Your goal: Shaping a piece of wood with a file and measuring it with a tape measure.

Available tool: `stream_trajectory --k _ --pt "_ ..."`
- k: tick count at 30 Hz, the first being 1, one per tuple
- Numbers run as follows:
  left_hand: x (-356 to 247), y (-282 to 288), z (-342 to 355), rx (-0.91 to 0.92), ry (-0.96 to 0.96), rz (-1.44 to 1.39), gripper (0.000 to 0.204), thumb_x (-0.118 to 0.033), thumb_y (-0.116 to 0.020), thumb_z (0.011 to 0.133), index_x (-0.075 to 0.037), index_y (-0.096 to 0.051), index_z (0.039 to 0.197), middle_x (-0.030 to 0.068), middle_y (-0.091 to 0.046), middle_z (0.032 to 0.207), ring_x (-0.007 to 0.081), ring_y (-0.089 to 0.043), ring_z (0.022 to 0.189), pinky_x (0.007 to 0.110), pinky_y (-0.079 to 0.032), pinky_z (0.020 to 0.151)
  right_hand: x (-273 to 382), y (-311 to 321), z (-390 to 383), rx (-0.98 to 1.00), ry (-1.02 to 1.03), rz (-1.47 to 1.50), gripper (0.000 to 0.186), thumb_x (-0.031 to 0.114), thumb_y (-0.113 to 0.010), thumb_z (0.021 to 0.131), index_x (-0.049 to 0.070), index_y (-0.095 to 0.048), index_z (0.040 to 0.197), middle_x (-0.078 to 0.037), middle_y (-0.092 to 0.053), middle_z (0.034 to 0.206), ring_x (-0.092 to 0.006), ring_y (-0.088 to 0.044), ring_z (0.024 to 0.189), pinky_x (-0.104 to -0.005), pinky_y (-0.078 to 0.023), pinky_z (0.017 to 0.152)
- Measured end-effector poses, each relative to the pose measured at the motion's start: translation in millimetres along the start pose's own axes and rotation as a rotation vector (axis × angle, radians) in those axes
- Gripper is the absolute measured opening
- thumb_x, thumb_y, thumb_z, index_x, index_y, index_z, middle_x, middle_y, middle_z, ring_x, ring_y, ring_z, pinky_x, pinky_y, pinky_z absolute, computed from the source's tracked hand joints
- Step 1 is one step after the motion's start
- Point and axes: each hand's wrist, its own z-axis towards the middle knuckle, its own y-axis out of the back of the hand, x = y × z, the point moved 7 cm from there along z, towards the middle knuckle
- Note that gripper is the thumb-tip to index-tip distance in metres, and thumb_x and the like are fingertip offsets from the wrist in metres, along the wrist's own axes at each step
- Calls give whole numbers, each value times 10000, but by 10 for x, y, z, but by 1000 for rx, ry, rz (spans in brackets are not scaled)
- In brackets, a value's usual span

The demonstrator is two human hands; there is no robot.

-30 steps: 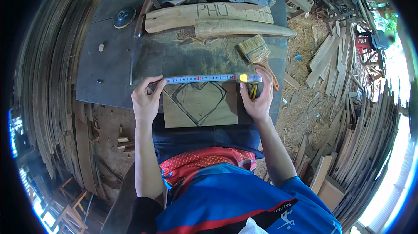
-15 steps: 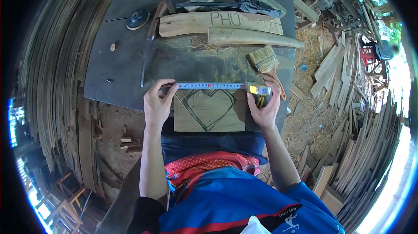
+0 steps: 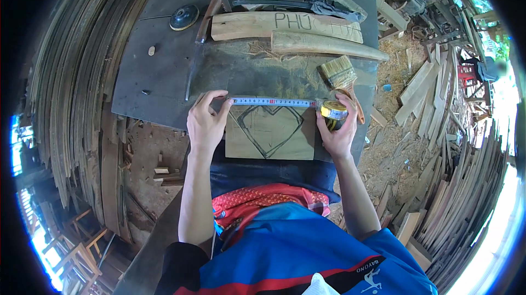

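A square wooden board with a dark heart-like outline drawn on it lies at the near edge of the dark table. Along its far edge stretches the pulled-out blade of a tape measure. My left hand pinches the blade's end at the board's far left corner. At the right corner my right hand is closed around the yellow and black tape measure case. Just beyond the right hand lies a wide paintbrush with pale bristles, its handle partly behind my fingers.
Across the table lie a lettered plank, a tapered wooden piece, a handsaw and a round black disc. Long boards are stacked at left. Wood offcuts and sawdust cover the floor at right.
The table, board and hands sit slightly farther right and higher in the picture. My right hand has turned the tape measure case a little. The blade stays stretched along the board's far edge.
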Motion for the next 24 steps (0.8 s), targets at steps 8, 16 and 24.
stream_trajectory --k 8,16,24 --pt "-1488 228 -617 563 -254 -695 184 1 -775 831 -57 -762 1005 115 -754 1004 123 -628 701 267 -480 622 12 13 -5 54 4 -56 523 78 -796 849 4 -500 1274 -227 -559 1202 -410 -583 1089 -483 -491 940" --pt "-2406 452 -1060 1321 -551 -1657 376 -289 -615 1029 69 -729 1005 175 -714 998 262 -718 797 338 -557 665 12 15 -21 27 21 -9 476 75 -776 859 0 -501 1241 -229 -543 1175 -415 -559 1095 -479 -479 947" --pt "-2170 450 -889 942 -568 -1630 177 -176 -724 945 -5 -769 929 116 -736 830 179 -634 569 295 -379 447 20 23 -24 23 49 9 478 68 -765 870 -1 -488 1253 -224 -554 1165 -403 -564 1078 -478 -472 945"
